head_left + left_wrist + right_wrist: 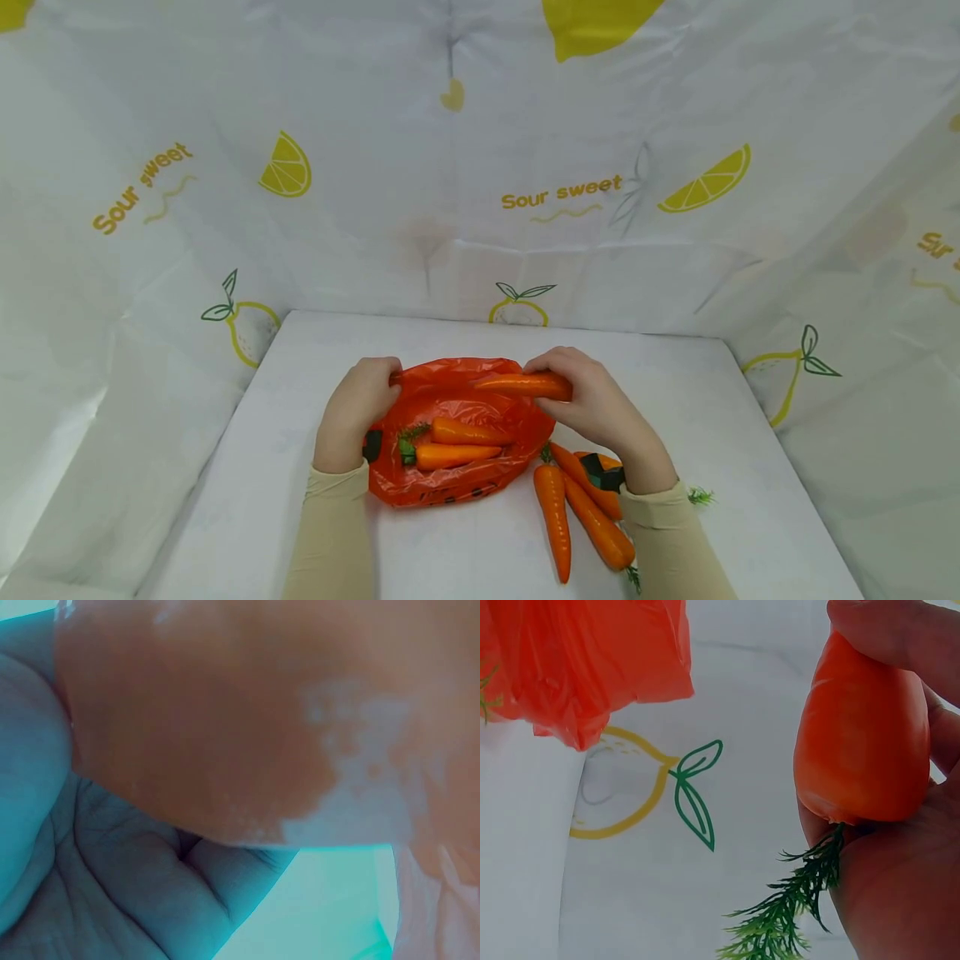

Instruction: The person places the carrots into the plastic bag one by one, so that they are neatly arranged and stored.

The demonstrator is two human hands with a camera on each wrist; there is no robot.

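A red plastic bag [480,487] lies with its mouth spread, two carrots [459,456] inside it. At its left rim my left hand [363,400] grips the plastic; up close, the left wrist view has the bag [195,735] across the fingers and palm [127,877]. My right hand [588,396] holds a carrot [528,384] by its thick end, the tip pointing left over the bag's upper right part. In the right wrist view, green fronds hang from that carrot [862,742], which the thumb and fingers [907,637] hold beside the bag [592,660].
Several carrots [552,521] lie on the white table [465,554] right of the bag, partly under my right wrist. A green frond [701,497] shows beyond the right sleeve. A white cloth [360,208] with lemon prints stands behind and at the sides.
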